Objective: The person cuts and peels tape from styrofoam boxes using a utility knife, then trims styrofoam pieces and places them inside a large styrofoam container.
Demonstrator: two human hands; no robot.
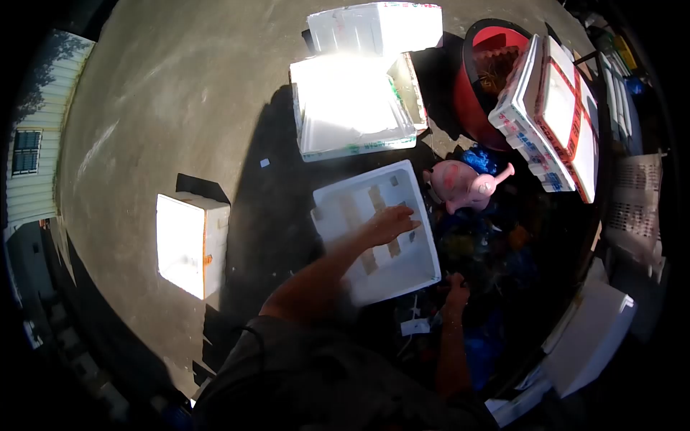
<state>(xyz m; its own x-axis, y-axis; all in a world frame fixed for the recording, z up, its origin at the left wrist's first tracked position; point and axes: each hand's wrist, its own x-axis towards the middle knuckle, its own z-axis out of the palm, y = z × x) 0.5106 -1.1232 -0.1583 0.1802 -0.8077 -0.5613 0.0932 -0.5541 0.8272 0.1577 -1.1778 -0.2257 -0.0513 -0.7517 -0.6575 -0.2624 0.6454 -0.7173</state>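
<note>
My left hand (392,224) hovers over a white foam box (334,197), its fingers loosely spread and nothing visible in them. Brown tape strips run across the inside of this box, which lies open toward me. Just off the box's lower right corner is my right hand (456,289), in deep shadow with its fingers curled. Whether it pinches anything is too dark to make out. Dark, mixed scraps (496,248) lie around and beyond the right hand. A pink watering can (460,185) sits above them, and a small white tag (415,327) lies to the left of my right forearm.
More white foam boxes stand ahead (359,147) and to the left (215,248). A red tub (474,108) is at the upper right, beside foam boxes marked with red tape (553,115). Farther right are a pale perforated crate (636,208) and a white box (589,337).
</note>
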